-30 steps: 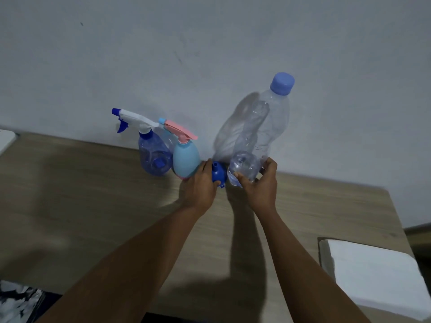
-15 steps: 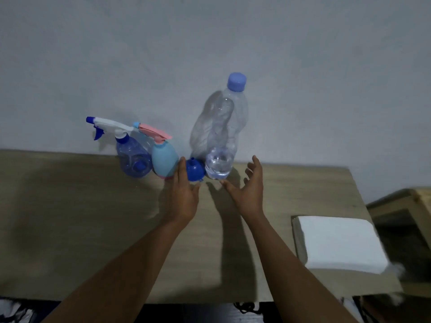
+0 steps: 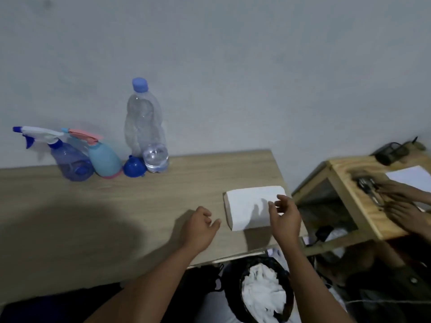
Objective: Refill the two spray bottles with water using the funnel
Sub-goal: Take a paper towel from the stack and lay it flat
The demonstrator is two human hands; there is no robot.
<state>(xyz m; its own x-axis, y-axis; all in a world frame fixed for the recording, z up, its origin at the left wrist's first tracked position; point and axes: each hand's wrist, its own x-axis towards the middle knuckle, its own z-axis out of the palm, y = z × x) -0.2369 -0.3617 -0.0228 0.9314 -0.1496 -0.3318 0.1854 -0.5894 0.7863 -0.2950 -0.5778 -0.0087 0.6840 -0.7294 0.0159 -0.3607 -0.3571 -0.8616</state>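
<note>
At the back left of the wooden table [image 3: 116, 206], against the wall, stand a clear blue spray bottle [image 3: 70, 163] with a white-and-blue trigger and a light blue spray bottle [image 3: 103, 160] with a pink trigger. A blue funnel [image 3: 134, 168] lies beside them. A tall clear water bottle [image 3: 145, 134] with a blue cap stands upright, a little water at its bottom. My left hand [image 3: 199, 226] hovers over the table's front right, fingers loosely curled, holding nothing. My right hand [image 3: 285, 216] is open over the near edge of a white tissue stack [image 3: 250, 203].
A black bin [image 3: 263, 292] with crumpled white tissue sits below the table's front edge. To the right stands a lower wooden stand [image 3: 349, 190] with paper, keys and another person's hands [image 3: 405, 206] on it. A dark holder [image 3: 391, 151] sits at its back.
Both my hands let go of the funnel and water bottle and pulled back to the right, toward the tissue stack. The view swung right, revealing the bin and the wooden stand.
</note>
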